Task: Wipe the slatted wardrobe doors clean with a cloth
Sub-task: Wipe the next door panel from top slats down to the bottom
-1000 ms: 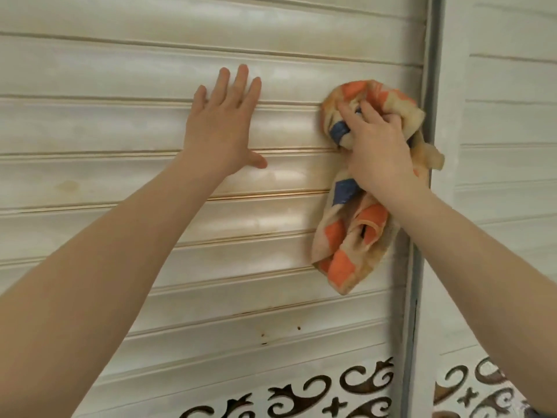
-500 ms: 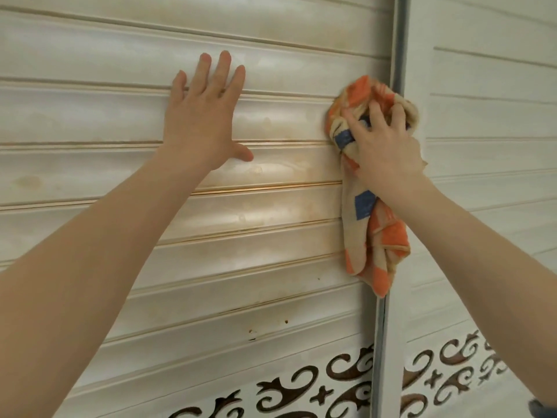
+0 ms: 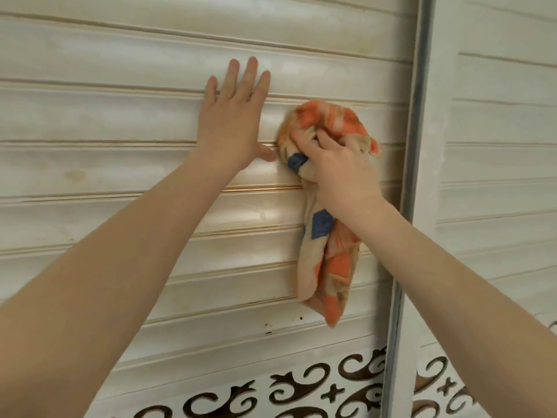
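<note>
The right hand (image 3: 340, 173) grips the bunched orange-and-blue cloth (image 3: 327, 119) against a slat (image 3: 120, 119) of the left door (image 3: 90, 212), just beside the left hand (image 3: 232, 125), which lies flat, fingers straight, on the slats. To wipe well, I judge, press along each slat into its brownish groove (image 3: 262, 188), toward the door's right edge (image 3: 417, 146); no container shows.

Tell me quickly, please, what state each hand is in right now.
Left hand: open, fingers straight, palm flat against the slatted door.
Right hand: closed around the bunched cloth, holding it against that door.
</note>
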